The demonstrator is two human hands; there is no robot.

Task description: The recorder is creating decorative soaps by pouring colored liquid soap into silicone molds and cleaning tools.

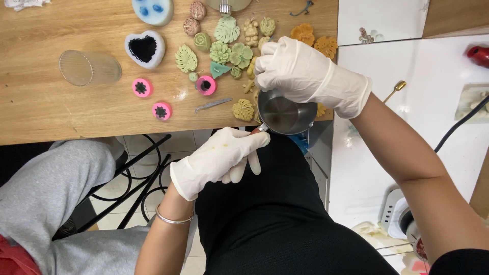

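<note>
On the wooden desk [61, 112] lies a clear ribbed glass [89, 67] on its side. Right of it sits a white heart mould [145, 49] with a dark hollow, and above that a blue mould [152, 10]. Three pink round moulds [142, 87] [162, 110] [206, 85] lie near the front edge, with a small grey tool [213, 104] beside them. Green leaf and flower casts [226, 29], tan ones [243, 109] and orange ones [303, 33] crowd the desk's right end. A gold spoon [395, 89] lies on the white counter [407, 61] beyond.
</note>
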